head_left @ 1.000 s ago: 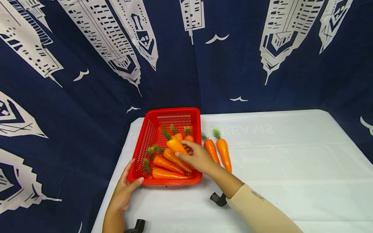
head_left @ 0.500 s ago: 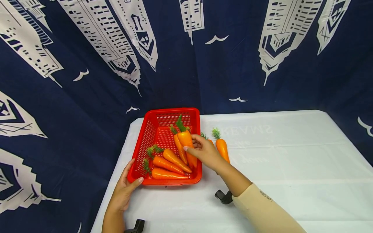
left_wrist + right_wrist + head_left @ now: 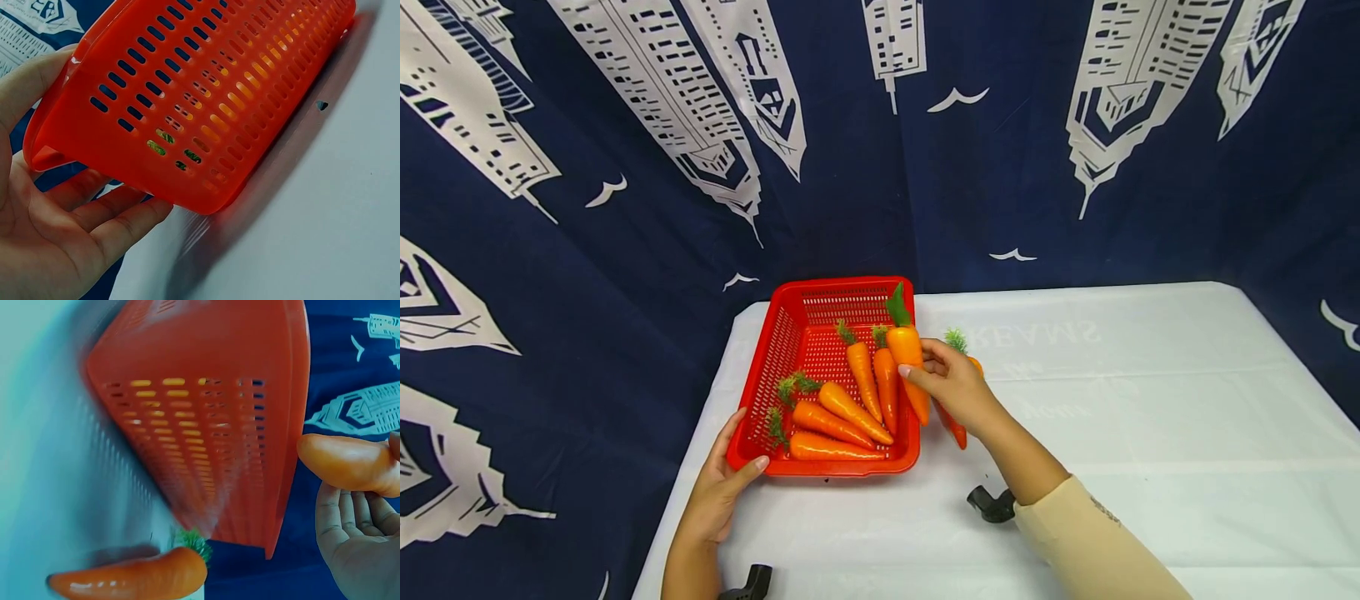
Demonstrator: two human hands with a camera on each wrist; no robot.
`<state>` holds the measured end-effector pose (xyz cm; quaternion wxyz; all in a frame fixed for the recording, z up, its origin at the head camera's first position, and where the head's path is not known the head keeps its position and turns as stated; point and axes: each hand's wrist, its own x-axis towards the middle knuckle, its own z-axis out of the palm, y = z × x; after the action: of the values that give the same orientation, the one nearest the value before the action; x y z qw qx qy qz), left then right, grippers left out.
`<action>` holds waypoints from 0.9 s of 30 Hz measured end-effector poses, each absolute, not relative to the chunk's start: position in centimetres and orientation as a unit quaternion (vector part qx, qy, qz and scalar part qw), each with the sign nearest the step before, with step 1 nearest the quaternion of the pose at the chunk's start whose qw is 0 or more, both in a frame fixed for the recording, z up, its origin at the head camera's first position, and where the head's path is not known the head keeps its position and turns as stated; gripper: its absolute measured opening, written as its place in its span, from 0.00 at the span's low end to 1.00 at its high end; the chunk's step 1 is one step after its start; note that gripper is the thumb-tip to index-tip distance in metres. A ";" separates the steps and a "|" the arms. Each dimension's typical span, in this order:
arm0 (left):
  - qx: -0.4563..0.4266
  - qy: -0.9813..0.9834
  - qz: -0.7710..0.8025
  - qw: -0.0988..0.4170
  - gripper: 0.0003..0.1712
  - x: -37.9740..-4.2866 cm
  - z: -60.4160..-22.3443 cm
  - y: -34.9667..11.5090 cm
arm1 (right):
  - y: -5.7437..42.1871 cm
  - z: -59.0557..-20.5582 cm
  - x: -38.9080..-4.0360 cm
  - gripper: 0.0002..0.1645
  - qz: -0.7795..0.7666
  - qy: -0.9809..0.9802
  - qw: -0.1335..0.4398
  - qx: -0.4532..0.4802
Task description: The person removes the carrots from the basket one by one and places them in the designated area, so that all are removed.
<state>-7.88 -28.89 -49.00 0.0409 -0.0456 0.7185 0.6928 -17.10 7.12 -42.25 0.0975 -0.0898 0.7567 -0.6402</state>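
Observation:
At its near left corner, my left hand [image 3: 718, 492] grips the red plastic basket [image 3: 752, 392], thumb over the rim and fingers under it in the left wrist view. Several orange carrots with green tops lie inside, including a front carrot [image 3: 831, 447] and a back one [image 3: 886, 387]. My right hand [image 3: 955, 383] pinches a carrot [image 3: 908, 354] with a leafy top between thumb and fingers. This carrot overlaps the basket's right rim in the head view; in the right wrist view its tip [image 3: 319, 456] shows beside the rim.
Right of the basket, a reddish carrot [image 3: 953, 425] lies on the white cloth-covered table [image 3: 1150, 417], partly under my right hand. Another carrot's green top [image 3: 956, 339] shows behind that hand. A dark blue printed curtain [image 3: 970, 183] hangs behind and at the left.
My right hand has moved right with its carrot, from over the basket's middle to its right rim, the leafy top swinging upright. My left hand has stayed at the corner.

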 end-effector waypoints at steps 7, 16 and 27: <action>-0.048 0.718 0.693 0.043 0.49 -7.9 -49.0 -28.9 | 8.3 -43.5 -17.1 0.33 -0.647 0.753 0.106 -0.055; -0.053 0.718 0.693 0.045 0.49 -7.9 -49.0 -28.9 | 9.8 -45.6 -17.4 0.31 -0.625 0.775 0.086 -0.026; -0.048 0.717 0.694 0.043 0.49 -7.9 -49.0 -28.9 | 12.2 -47.8 -18.0 0.36 -0.614 0.786 0.078 0.005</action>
<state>-7.92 -28.91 -48.99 0.0431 -0.0481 0.7172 0.6938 -18.01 12.19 -47.82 0.0784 0.0046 0.7857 -0.6136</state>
